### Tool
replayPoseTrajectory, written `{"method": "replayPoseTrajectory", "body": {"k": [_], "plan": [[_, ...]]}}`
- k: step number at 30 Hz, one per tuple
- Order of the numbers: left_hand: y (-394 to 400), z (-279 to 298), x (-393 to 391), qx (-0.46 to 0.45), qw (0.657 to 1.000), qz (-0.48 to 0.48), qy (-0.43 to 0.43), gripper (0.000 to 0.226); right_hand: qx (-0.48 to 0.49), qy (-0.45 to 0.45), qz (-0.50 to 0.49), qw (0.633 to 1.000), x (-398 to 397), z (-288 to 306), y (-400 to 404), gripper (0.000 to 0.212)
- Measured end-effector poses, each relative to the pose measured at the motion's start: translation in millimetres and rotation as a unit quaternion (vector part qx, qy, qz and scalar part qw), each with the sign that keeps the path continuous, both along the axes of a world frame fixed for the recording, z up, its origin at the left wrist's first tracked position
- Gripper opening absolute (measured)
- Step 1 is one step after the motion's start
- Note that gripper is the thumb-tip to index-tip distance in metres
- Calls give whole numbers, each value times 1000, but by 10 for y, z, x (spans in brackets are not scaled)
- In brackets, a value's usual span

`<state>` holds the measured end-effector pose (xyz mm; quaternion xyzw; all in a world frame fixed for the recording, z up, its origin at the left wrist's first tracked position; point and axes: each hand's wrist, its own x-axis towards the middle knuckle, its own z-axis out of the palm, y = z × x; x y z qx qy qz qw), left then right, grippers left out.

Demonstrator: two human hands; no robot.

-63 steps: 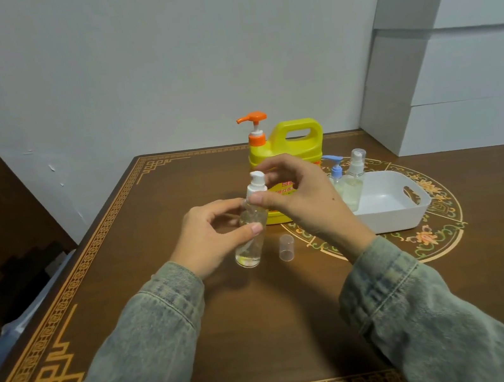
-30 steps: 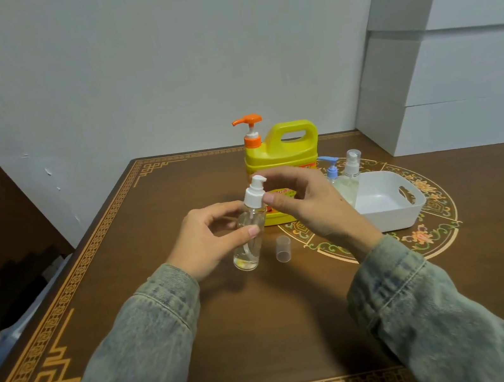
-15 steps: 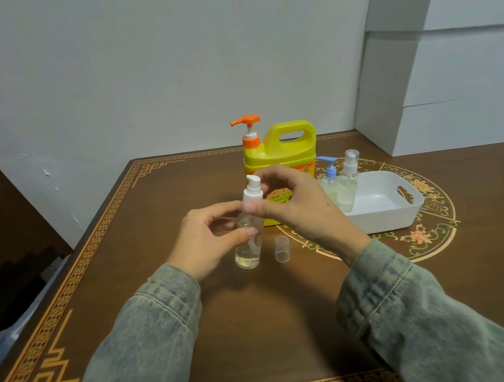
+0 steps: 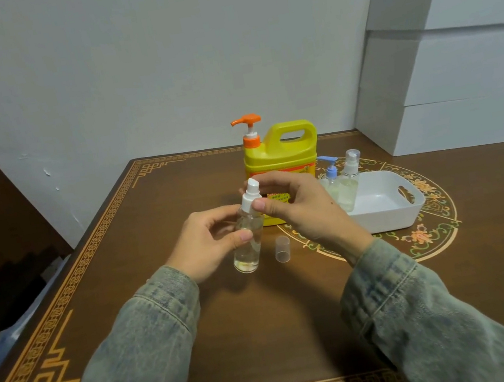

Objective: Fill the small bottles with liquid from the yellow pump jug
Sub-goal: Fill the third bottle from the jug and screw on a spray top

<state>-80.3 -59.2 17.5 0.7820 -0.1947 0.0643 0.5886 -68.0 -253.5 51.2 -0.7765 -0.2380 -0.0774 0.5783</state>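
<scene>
Small spray bottle (image 4: pixel 247 238), held just above the table (image 4: pixel 266 322) in the left hand (image 4: pixel 209 241) grip, has tilted back since a moment ago as the right hand (image 4: pixel 296 206) fingertips pinch its white pump top (image 4: pixel 251 194), probably screwing it shut after filling.

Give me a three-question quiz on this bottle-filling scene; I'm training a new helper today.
1. True or false: the left hand holds the clear bottle.
2. Which part does the right hand pinch? A) white spray head B) loose clear cap C) yellow jug
3. How many small bottles stand in the white tray?

Key: 1 true; 2 A; 3 two.
</scene>
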Motion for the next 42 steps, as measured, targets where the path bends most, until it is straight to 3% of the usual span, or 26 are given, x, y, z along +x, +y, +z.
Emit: {"method": "replayPoseTrajectory", "body": {"k": [10,23,33,39,42], "plan": [[-35,-39,9,22,998,63,-12,44,65,43,-38,996,-9,-41,101,28],[-78,-158,78,14,998,68,3,51,56,53,-54,996,67,-136,82,27],[10,-273,190,-66,995,61,41,52,52,19,-47,997,160,-242,-4,28],[59,-296,286,-112,989,79,47,44,34,68,-85,993,264,-551,-128,25],[51,-371,319,-117,988,77,64,42,-19,85,-108,990,328,-707,-149,26]]}}
